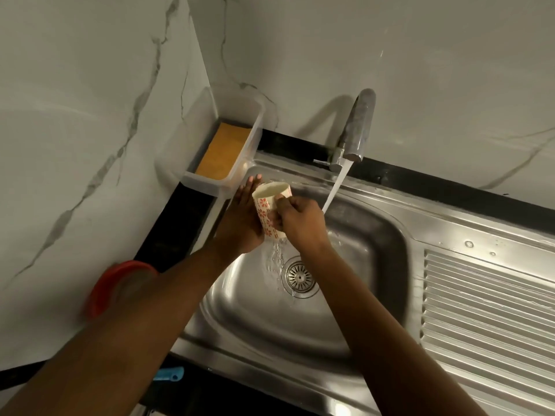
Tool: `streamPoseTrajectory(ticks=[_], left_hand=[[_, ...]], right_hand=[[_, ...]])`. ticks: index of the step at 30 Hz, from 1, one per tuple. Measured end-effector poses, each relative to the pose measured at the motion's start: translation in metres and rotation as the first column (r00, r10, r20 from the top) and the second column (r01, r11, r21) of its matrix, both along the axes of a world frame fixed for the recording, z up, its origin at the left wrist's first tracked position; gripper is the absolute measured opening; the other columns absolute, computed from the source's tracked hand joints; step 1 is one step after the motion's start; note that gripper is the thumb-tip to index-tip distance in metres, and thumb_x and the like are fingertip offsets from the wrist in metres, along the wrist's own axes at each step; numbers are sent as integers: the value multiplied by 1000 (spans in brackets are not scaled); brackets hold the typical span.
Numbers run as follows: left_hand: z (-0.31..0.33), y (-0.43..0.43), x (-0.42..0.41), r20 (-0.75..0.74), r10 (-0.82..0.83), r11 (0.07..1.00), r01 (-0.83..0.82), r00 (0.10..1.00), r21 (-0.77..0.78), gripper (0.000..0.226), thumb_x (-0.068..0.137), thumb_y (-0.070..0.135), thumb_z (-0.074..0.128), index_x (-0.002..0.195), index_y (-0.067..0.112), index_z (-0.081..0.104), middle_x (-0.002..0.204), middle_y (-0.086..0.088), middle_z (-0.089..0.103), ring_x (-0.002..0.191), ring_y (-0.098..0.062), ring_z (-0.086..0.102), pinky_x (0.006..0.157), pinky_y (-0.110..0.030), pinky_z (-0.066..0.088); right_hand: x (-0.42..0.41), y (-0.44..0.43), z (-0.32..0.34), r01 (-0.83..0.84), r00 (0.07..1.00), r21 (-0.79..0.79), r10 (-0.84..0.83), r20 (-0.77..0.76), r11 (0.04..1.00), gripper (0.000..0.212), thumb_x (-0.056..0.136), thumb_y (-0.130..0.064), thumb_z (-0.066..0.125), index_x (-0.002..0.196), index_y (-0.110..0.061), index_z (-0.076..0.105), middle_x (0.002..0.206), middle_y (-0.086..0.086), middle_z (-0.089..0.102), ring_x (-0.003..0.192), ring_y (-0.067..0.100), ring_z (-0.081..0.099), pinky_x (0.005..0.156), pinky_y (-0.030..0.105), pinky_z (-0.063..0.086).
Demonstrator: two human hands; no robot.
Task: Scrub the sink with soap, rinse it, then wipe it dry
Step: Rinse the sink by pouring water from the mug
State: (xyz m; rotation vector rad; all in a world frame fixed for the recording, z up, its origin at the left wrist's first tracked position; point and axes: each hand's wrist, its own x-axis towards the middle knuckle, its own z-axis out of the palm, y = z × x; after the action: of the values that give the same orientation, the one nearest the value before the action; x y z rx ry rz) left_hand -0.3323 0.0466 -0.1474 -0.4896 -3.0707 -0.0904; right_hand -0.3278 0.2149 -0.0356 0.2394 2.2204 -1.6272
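A white cup with orange flower prints point(270, 199) is held over the steel sink basin point(375, 235). My left hand point(243, 217) lies against its left side with the fingers extended upward. My right hand point(297, 217) grips the cup from the right, fingers curled round its side. Water drips from under the cup toward the round drain strainer point(299, 276). The tap point(356, 130) at the back runs, its stream point(335, 187) falling into the basin just right of the cup.
A clear plastic box with an orange-yellow sponge point(223, 154) sits at the sink's back left corner. A red-rimmed lid point(120, 283) lies on the left counter. The ribbed steel drainboard point(486, 310) stretches to the right. A blue object point(169, 374) shows below the front edge.
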Motion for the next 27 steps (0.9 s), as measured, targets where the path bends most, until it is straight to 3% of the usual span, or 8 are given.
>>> streamPoseTrajectory(ticks=[6, 10, 15, 19, 23, 27], left_hand=[[-3, -2, -6, 26, 39, 998, -38, 999, -53, 91, 102, 62, 25, 166, -1, 11, 173, -27, 8, 162, -42, 7, 132, -53, 15], [-8, -6, -14, 8, -24, 993, 25, 1000, -115, 83, 106, 56, 22, 166, 1, 9, 175, -22, 8, 162, -39, 8, 131, -54, 15], [-6, -8, -26, 41, -86, 990, 90, 995, -108, 93, 103, 58, 49, 168, 6, 8, 175, -19, 10, 162, -37, 10, 131, -55, 15], [2, -1, -38, 112, -143, 989, 146, 983, -15, 103, 96, 57, 64, 169, 14, 6, 177, -13, 3, 163, -32, 1, 131, -49, 5], [0, 15, -49, 159, -139, 989, 145, 977, -26, 112, 95, 61, 63, 168, 13, -8, 176, -12, -10, 163, -30, -10, 131, -46, -1], [11, 13, -23, 178, -174, 983, 182, 968, -29, 98, 96, 49, 55, 169, 13, 1, 177, -11, -1, 164, -29, -2, 133, -49, 6]], right_hand=[[14, 2, -12, 161, 985, -113, -152, 86, 980, 30, 105, -33, 57, 89, -14, 75, 85, 4, 78, 85, 22, 75, 90, 49, 62], [33, 1, -19, 233, 968, -161, -214, 128, 959, 28, 106, -30, 55, 90, -17, 74, 100, 6, 78, 97, 23, 73, 96, 47, 60], [27, -9, -15, 248, 965, -175, -228, 129, 953, 28, 108, -28, 52, 93, -16, 73, 104, 7, 77, 101, 23, 73, 98, 48, 59], [23, -10, -13, 295, 955, -214, -285, 77, 931, 29, 108, -31, 51, 100, -17, 75, 100, 2, 78, 99, 18, 74, 96, 43, 60], [30, -1, -18, 329, 944, -230, -317, 87, 916, 28, 108, -28, 52, 91, -24, 73, 94, 2, 79, 97, 18, 75, 95, 42, 60], [43, 13, -21, 328, 943, -290, -295, 153, 899, 31, 108, -19, 53, 86, -17, 74, 87, 4, 79, 91, 18, 75, 91, 37, 60]])
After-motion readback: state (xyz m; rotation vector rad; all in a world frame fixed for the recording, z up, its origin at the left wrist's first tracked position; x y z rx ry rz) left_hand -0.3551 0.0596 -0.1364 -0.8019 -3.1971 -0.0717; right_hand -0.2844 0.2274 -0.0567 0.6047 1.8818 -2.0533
